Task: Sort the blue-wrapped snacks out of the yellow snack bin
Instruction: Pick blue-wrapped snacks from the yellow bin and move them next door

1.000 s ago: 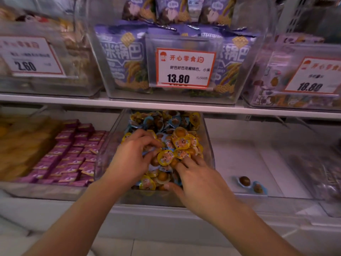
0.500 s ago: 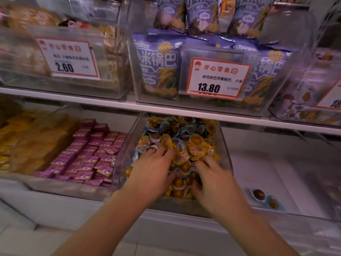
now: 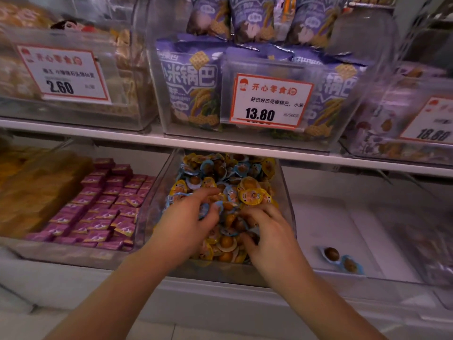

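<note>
Blue-rimmed film marks the blue-wrapped snacks point(image 3: 241, 169), small round sealed cups with a brown nut-like piece showing through the lid. They lie mixed among yellow-wrapped snacks point(image 3: 252, 196) of the same shape in the clear snack bin point(image 3: 285, 192) on the lower shelf, thickest along the back and the left side of the heap.

Both hands are down in the front of the pile. The left hand point(image 3: 182, 223) has its fingers curled over the heap, with a blue wrapper edge showing against them; whether it truly grips that cup cannot be told. The right hand point(image 3: 266, 233) is curled with fingertips buried among the cups, and what it holds, if anything, is hidden.

The step in hand looks like raking through the heap to find blue pieces. It would go best by lifting single cups by their rims instead of scooping, since the two colours overlap closely and a yellow one could ride along.

Two sorted blue snacks point(image 3: 342, 260) already lie on the white tray point(image 3: 331, 224) just right of the bin, so the task seems barely begun.

Left of the bin sit pink packets point(image 3: 107, 204); on the upper shelf stand purple bags point(image 3: 190, 92) behind a price card point(image 3: 270, 100) reading 13.80.
</note>
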{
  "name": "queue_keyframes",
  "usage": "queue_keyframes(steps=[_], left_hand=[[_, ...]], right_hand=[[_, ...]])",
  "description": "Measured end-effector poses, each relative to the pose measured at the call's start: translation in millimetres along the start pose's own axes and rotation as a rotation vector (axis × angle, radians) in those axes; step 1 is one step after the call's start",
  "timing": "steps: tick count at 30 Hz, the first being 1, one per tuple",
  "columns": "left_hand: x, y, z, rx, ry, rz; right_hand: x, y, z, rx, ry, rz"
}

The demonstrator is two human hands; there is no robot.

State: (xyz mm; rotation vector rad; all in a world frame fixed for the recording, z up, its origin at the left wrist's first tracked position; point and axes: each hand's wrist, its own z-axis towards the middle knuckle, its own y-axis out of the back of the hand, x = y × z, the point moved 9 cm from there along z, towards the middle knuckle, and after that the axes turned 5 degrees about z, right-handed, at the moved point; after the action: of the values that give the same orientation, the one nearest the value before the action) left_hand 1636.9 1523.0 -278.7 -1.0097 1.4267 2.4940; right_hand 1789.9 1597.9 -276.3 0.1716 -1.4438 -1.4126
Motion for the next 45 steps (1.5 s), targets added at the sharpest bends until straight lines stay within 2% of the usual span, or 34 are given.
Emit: queue_keyframes(steps=[3,5,8,10,12,15,18,23,28,35,40,43,45], left_hand=[[1.0,5.8,3.0,-0.079,0.069,-0.233],[-0.4,4.9,6.1,-0.101,0.109,-0.353],[-12.2,-2.1,3.0,-0.041,0.113,-0.429],[-29.1,-6.4,-3.8,0.022,-0.010,-0.187],[-45.5,-14.3,-11.0,0.089,-0.143,0.052],[-51.9,-17.3,-14.3,0.125,-0.201,0.152],[-40.9,-19.2,-12.0,0.172,-0.229,0.364],[-33.2,-30.9,-15.2,0.322,-0.282,0.549],[-30.9,-36.5,-18.0,0.314,-0.300,0.640],[-30.1,-30.3,-14.8,0.245,-0.249,0.401],[-29.4,-30.6,-11.4,0.232,-0.226,0.307],[-31.1,-33.7,-12.1,0.244,-0.261,0.344],[-31.8,-32.5,-11.0,0.241,-0.266,0.312]], right_hand=[[0.6,23.9,-0.5,-0.177,0.041,0.107],[-7.5,36.1,0.0,-0.265,-0.002,0.260],[-18.6,38.2,3.9,-0.251,-0.104,0.513],[-13.9,37.9,3.9,-0.230,-0.056,0.409],[-1.4,32.5,2.3,-0.182,0.056,0.177],[6.4,10.9,-0.4,-0.003,0.150,-0.101],[5.9,-3.3,-2.0,0.145,0.175,-0.305],[9.4,-9.0,-3.0,0.245,0.154,-0.410],[5.3,-17.1,-2.4,0.318,0.006,-0.341],[4.2,-0.8,-3.5,0.144,-0.074,-0.110],[18.9,32.4,-5.1,-0.122,0.152,-0.215],[11.1,57.6,-1.6,-0.255,0.149,-0.050],[0.6,64.5,-1.1,-0.278,0.083,0.141]])
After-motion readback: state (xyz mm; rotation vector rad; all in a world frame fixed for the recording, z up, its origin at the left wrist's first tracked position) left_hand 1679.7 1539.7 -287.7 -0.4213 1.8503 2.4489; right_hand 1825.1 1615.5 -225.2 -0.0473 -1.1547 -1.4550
